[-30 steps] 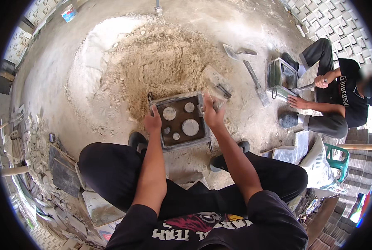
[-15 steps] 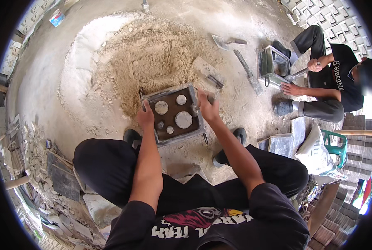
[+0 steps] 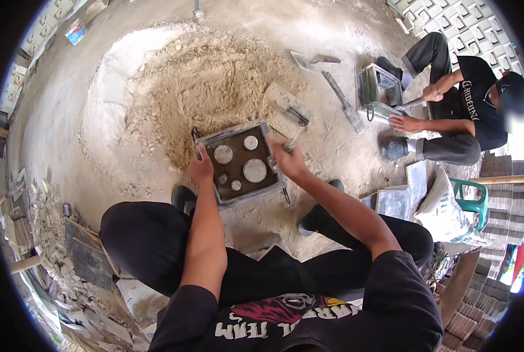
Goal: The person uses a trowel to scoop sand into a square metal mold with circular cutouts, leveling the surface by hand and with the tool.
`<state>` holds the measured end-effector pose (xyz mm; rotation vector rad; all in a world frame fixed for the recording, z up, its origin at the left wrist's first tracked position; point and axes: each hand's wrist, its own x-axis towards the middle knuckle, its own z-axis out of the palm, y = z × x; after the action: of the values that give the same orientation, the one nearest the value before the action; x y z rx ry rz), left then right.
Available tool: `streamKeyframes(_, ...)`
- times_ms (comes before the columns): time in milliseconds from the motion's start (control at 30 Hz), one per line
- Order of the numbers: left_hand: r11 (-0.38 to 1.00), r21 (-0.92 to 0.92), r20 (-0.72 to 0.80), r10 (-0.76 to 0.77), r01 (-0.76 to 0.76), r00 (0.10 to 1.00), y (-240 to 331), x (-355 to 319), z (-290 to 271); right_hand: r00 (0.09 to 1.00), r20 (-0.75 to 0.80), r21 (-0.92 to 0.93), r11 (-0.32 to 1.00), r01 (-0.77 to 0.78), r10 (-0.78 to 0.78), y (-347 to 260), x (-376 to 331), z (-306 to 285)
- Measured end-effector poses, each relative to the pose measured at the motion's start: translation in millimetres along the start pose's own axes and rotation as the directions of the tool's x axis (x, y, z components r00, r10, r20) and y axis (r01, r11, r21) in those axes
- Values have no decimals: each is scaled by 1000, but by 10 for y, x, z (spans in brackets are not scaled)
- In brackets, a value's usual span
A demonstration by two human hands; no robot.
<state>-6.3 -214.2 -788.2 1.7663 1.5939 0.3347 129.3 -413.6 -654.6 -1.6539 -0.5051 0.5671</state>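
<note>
Between my feet lies a square grey mould frame (image 3: 245, 201), tilted slightly, with a brown inside and several pale round discs (image 3: 255, 171) of different sizes. My left hand (image 3: 202, 168) grips its left wall, the thumb along the rim. At the frame's right wall, my right hand (image 3: 289, 163) is closed around a short grey tool (image 3: 290, 145), mostly hidden by the fingers; its kind cannot be made out. Dark handles stick out at two of the frame's corners. A flat float trowel (image 3: 285, 108) with a dark handle lies just beyond my right hand.
A heap of sandy powder (image 3: 206, 82) spreads beyond the frame. A pointed trowel (image 3: 303, 60) and a long flat bar (image 3: 343, 101) lie to the right. There a co-worker (image 3: 479, 105) works at another box mould (image 3: 364, 91). A white sack (image 3: 444, 214) and green chair (image 3: 472, 202) stand nearer.
My right hand has come nearer and slightly left, onto the frame's right wall, with the grey tool. My left hand still holds the frame. The whole view has shifted a little.
</note>
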Motion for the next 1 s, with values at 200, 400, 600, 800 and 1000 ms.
streamKeyframes(200,1000,-19,13,14,-14,1000,5,-38,-12,997,-59,53,997,53,-49,23,-141,-23)
streamKeyframes(400,996,-89,-4,3,-4,1000,42,-49,-88,997,-73,162,987,-9,21,-117,-333,54)
streamKeyframes(600,994,-113,-27,5,-8,1000,-1,-29,-104,984,-90,61,987,-151,157,-199,-317,61)
streamKeyframes(800,997,-49,-54,51,-54,997,-9,-45,28,982,71,-186,964,187,-177,62,-452,-80)
streamKeyframes(1000,999,-8,-102,34,-35,994,-24,23,34,989,73,-119,983,138,-130,-42,-467,-113)
